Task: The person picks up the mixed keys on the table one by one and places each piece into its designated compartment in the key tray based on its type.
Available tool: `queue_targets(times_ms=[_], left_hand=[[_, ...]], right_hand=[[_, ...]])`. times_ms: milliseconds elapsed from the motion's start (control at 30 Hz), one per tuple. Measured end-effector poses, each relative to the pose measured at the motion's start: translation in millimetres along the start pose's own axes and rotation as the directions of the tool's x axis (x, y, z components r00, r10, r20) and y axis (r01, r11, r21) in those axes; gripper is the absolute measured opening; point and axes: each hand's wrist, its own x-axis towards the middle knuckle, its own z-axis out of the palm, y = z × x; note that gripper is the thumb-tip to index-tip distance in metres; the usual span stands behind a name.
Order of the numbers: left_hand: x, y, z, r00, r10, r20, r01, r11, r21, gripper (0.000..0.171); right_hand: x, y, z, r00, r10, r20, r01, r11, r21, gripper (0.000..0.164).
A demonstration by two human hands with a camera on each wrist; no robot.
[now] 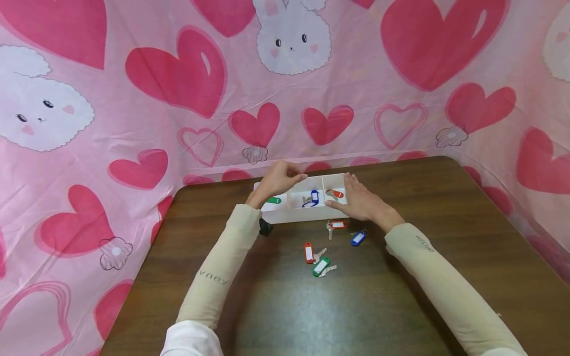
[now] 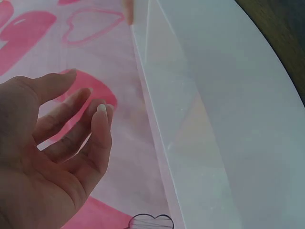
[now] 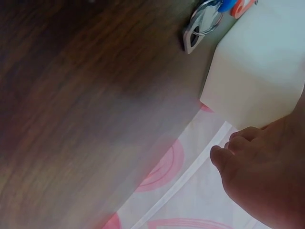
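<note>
A white tray (image 1: 294,215) with three compartments stands near the table's back edge. In its left compartment shows a green key tag (image 1: 273,200), in the middle one a blue key tag (image 1: 314,197) with keys, in the right one a red key tag (image 1: 337,194) with a key. Above the tray's left part hovers my left hand (image 1: 279,179), fingers loosely bent; the left wrist view shows nothing between thumb and fingertips. My right hand (image 1: 364,201) rests along the tray's right end, fingers extended, with the thumb by the front corner.
Before the tray lie several tagged keys on the brown table (image 1: 285,311): a red tag (image 1: 338,224), a blue tag (image 1: 358,238), another red tag (image 1: 309,252) and a green tag (image 1: 321,266). Pink heart-patterned cloth (image 1: 285,89) hangs behind the table.
</note>
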Motion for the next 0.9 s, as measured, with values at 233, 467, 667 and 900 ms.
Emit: queue_targets(times_ms=[233, 467, 667, 900], left_hand=[[-11.2, -9.2, -3.1, 0.999, -0.024, -0.039, 0.025, 1.000, 0.019, 0.021], [-23.3, -23.9, -7.1, 0.998, -0.036, -0.058, 0.039, 0.998, 0.059, 0.029], [-34.7, -36.3, -11.7, 0.997, -0.020, -0.077, 0.027, 0.995, 0.093, 0.024], [-43.5, -48.5, -12.8, 0.998, -0.030, -0.057, 0.036, 0.993, 0.111, 0.042]], right_hand=[[-1, 0, -2, 1.000, -0.004, 0.009, 0.004, 1.000, -0.003, 0.128], [-4, 1, -6, 1.000, -0.028, -0.001, 0.028, 0.999, -0.015, 0.127], [-14, -6, -20, 0.989, -0.125, -0.077, 0.123, 0.992, -0.041, 0.112], [-27, -14, -30, 0.962, -0.215, -0.169, 0.203, 0.975, -0.089, 0.095]])
